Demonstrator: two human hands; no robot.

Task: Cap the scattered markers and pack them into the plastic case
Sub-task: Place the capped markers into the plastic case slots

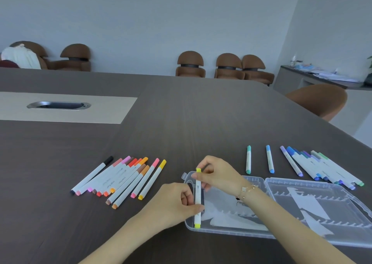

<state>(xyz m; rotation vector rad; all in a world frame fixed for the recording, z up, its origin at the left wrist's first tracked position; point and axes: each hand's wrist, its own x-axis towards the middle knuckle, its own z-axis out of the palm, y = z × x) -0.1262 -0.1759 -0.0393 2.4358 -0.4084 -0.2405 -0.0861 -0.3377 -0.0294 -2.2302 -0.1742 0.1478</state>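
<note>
Yellow-green marker [197, 197] runs near-to-far over left end of open plastic case [281, 231] on table [181, 123], L hand [177, 203] pinching its lower barrel, R hand [217, 175] pinching far cap, so next it prob. just drops into the slots below.

Both hands, left hand [179, 201] and right hand [217, 173], pinch a white yellow-capped marker [197, 197] above the open clear plastic case [281, 209] on the dark wooden table [181, 123].

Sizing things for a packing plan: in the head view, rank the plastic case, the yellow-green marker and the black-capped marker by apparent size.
1. Plastic case, by far the largest.
2-3. Yellow-green marker and black-capped marker: they look alike; differing distance and angle leave their order unsure.
</note>
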